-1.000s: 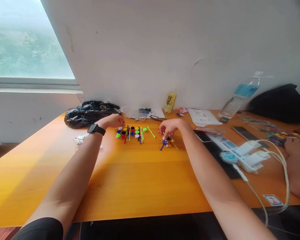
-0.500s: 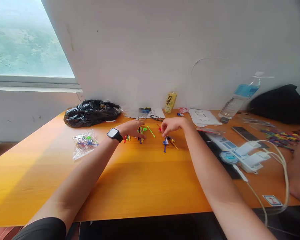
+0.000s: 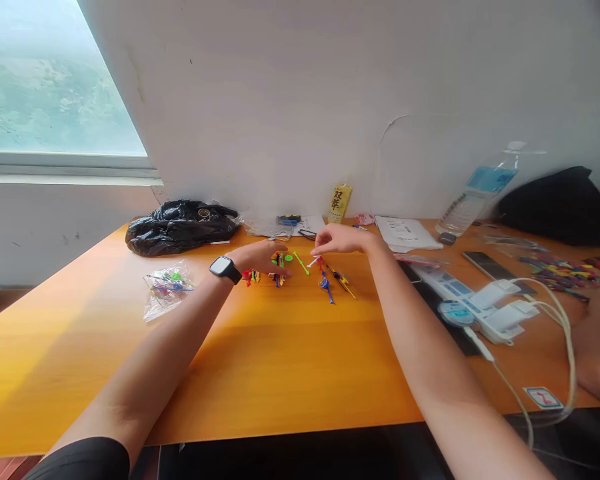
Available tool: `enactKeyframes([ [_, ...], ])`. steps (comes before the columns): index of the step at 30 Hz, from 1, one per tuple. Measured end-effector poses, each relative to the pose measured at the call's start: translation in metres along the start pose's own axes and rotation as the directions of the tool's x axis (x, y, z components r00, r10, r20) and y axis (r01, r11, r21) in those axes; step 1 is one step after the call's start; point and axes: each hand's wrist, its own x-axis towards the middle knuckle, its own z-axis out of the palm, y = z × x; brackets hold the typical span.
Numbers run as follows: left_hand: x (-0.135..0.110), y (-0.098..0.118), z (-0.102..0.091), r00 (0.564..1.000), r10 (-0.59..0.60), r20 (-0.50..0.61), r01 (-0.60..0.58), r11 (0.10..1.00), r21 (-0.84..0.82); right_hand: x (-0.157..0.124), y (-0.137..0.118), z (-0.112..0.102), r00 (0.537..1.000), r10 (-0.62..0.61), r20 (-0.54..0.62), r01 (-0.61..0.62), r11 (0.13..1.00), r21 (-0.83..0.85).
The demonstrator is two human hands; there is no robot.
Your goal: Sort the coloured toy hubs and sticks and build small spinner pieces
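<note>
Heap of coloured sticks (image 3: 279, 265) at the middle of the table (image 3: 280, 360), both hands at it.

The left hand (image 3: 260, 257), with a watch (image 3: 223, 267) on its wrist, lay fingers-down over the heap; whether it gripped anything could not be told. The right hand (image 3: 340, 240) was pinched narrow on a pale stick (image 3: 313, 261) just right of the heap. A blue stick (image 3: 326, 287) lay loose nearby. A clear bag (image 3: 167, 288) sat well to the left and a power strip (image 3: 475, 303) to the right.
</note>
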Motion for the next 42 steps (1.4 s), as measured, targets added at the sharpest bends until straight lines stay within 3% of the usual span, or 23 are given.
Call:
enactKeyframes([
  [3,0.004,0.007,-0.001,0.973,0.101,-0.207,-0.127,0.985,-0.114,-0.001,-0.007,0.005,0.989,-0.092,-0.114,0.123,0.944,0.306],
  [7,0.009,0.032,-0.007,0.872,0.101,-0.479,-0.285,0.901,-0.328,0.003,-0.019,0.015,0.962,-0.2,-0.188,0.273,0.638,0.72],
  [10,0.01,0.048,-0.012,0.818,0.066,-0.571,-0.316,0.881,-0.352,0.009,-0.021,0.021,0.958,-0.213,-0.191,0.275,0.501,0.821],
  [17,0.013,0.055,-0.012,0.746,-0.03,-0.665,-0.339,0.842,-0.419,0.023,-0.026,0.033,0.972,-0.134,-0.195,0.228,0.313,0.922],
  [24,0.011,0.063,-0.01,0.603,-0.082,-0.793,-0.359,0.861,-0.361,0.025,-0.045,0.033,0.973,-0.042,-0.226,0.225,0.368,0.902],
  [28,0.008,0.068,-0.015,0.572,-0.027,-0.82,-0.364,0.887,-0.283,0.026,-0.052,0.028,0.937,0.032,-0.349,0.282,0.524,0.804],
  [31,0.008,0.066,-0.018,0.582,-0.029,-0.813,-0.346,0.895,-0.28,0.023,-0.058,0.024,0.884,0.042,-0.466,0.337,0.635,0.695],
  [33,0.008,0.061,-0.018,0.596,-0.044,-0.802,-0.344,0.889,-0.304,0.019,-0.06,0.023,0.891,0.0,-0.453,0.339,0.665,0.666],
  [42,0.008,0.049,-0.019,0.711,-0.036,-0.702,-0.4,0.8,-0.447,0.011,-0.055,0.023,0.916,-0.085,-0.391,0.354,0.63,0.692],
])
